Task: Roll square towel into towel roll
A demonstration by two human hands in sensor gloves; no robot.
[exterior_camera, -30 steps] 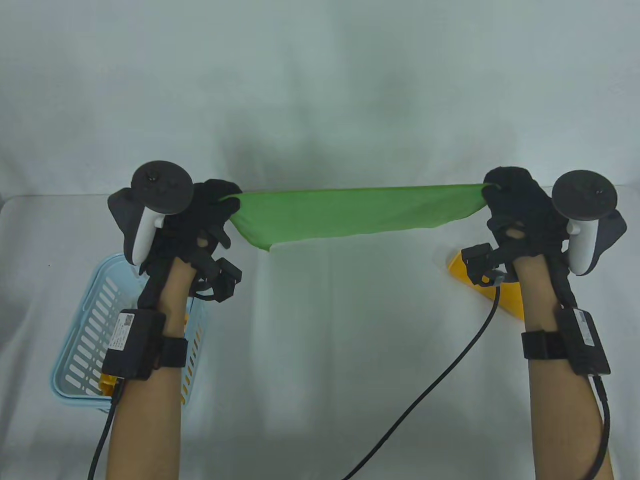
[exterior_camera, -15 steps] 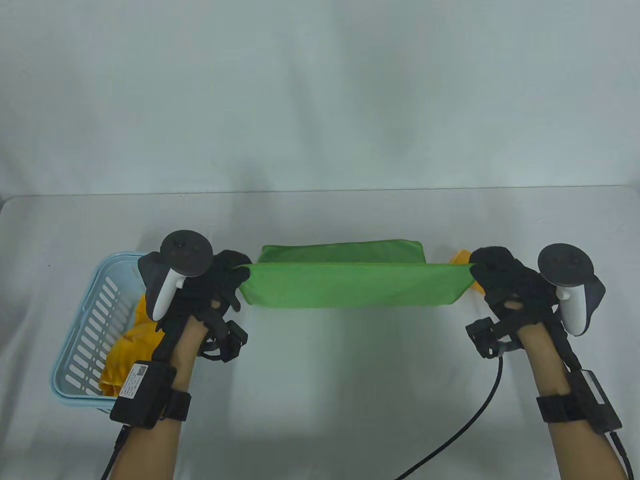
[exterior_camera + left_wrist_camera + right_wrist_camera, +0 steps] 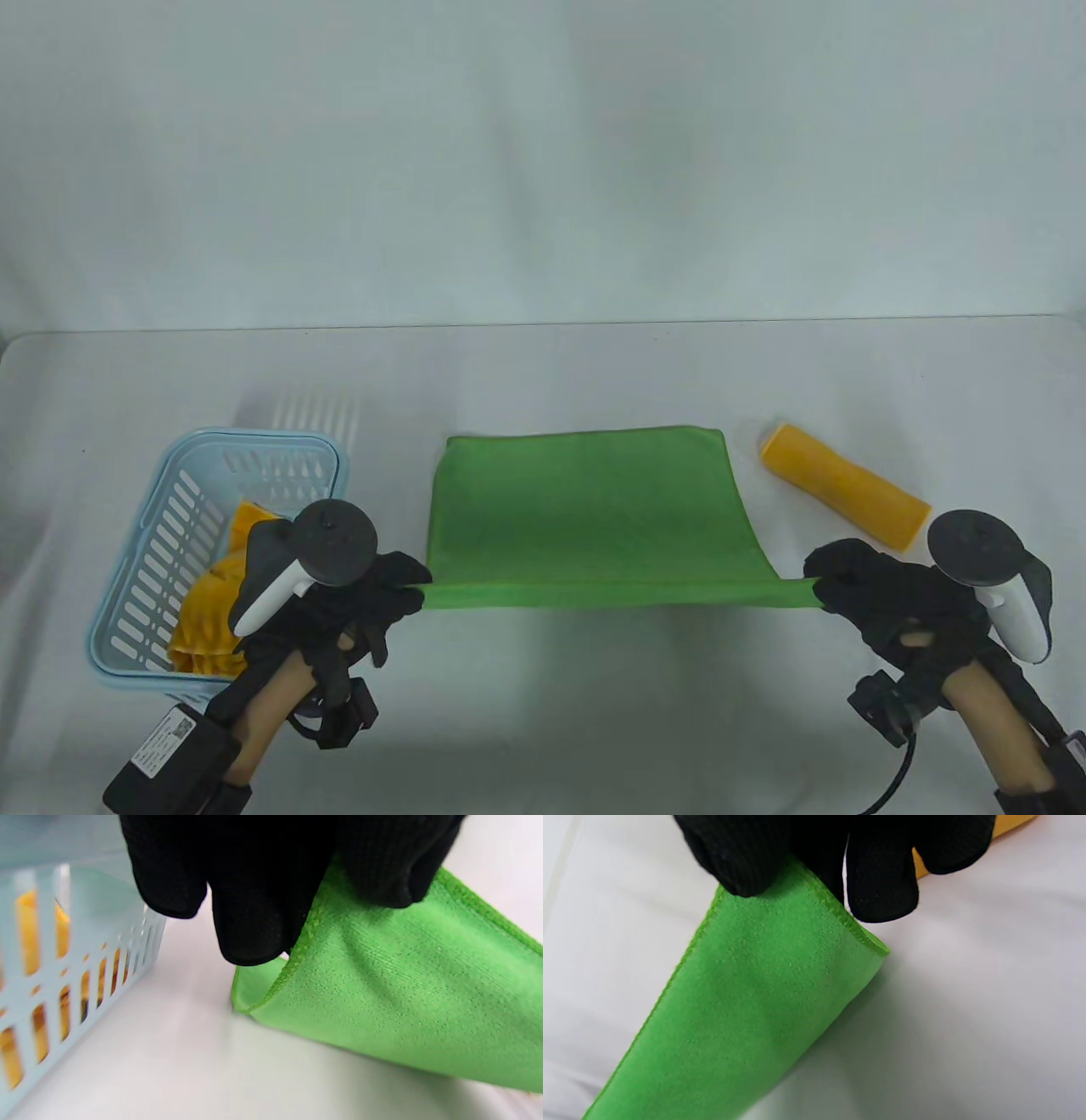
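Green square towel (image 3: 585,509): lies at the middle of the white bench (image 3: 594,722), far part flat on the surface, near edge lifted and drawn taut between the two hands. Hemmed border visible in both wrist views.

Left hand (image 3: 356,603): black sensor glove, tracker (image 3: 318,552) on its back. Fingers (image 3: 254,912) clenched on the towel's near left corner, thumb and fingertips pinching the cloth; the corner stands just above the bench.

Right hand (image 3: 891,594): black sensor glove, tracker (image 3: 993,569) on its back. Fingers (image 3: 882,878) pinching the towel's near right corner, cloth hanging down from the grip toward the bench.

Light blue slotted basket (image 3: 144,560): on the left of the bench, just beside the left hand. Contains crumpled yellow cloth (image 3: 208,611), seen through the slots in the left wrist view.

Yellow towel roll (image 3: 844,497): on the right of the bench, lying aslant, just beyond the right hand and near the green towel's far right corner, apart from it.

Black cable (image 3: 899,772): runs from the right wrist to the near edge of the view.
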